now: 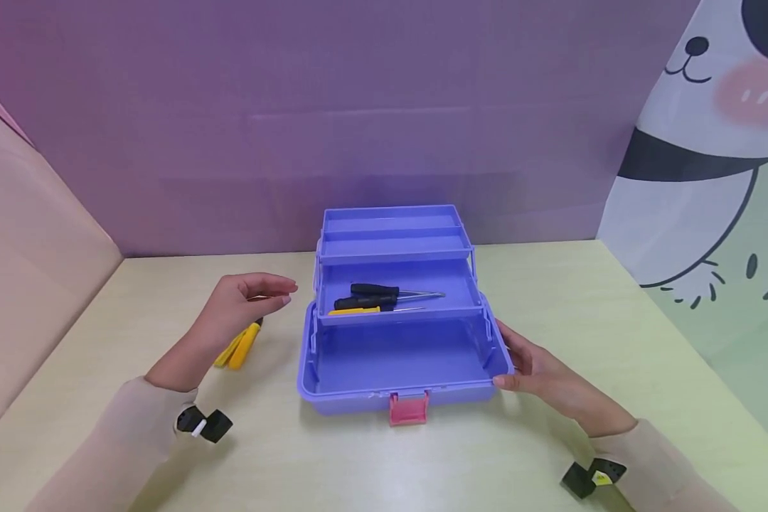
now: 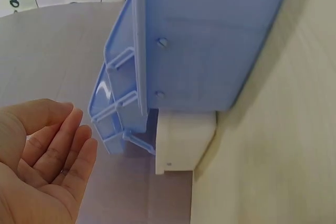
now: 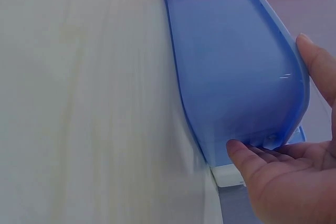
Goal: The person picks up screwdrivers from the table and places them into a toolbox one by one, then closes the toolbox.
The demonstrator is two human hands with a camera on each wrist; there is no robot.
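A purple-blue toolbox [image 1: 352, 405] stands unfolded on the table, its stepped trays raised above a bare bottom compartment. In the middle tray lie two black-handled screwdrivers [image 1: 374, 290] and one yellow-handled screwdriver [image 1: 358, 311]. My right hand [image 1: 537, 366] grips the box's right front corner, thumb at the rim and fingers along the side wall, as the right wrist view also shows. My left hand [image 1: 246, 299] hovers left of the box, fingers loosely bent with nothing in them. Below it are yellow-handled tools [image 1: 244, 346], partly hidden by the wrist.
A pink latch [image 1: 409, 410] hangs at the box's front. Behind the box, a white part [image 2: 178, 142] shows in the left wrist view. A purple wall [image 1: 384, 142] backs the table [image 1: 384, 469]; a panda-printed panel [image 1: 691, 213] stands at right.
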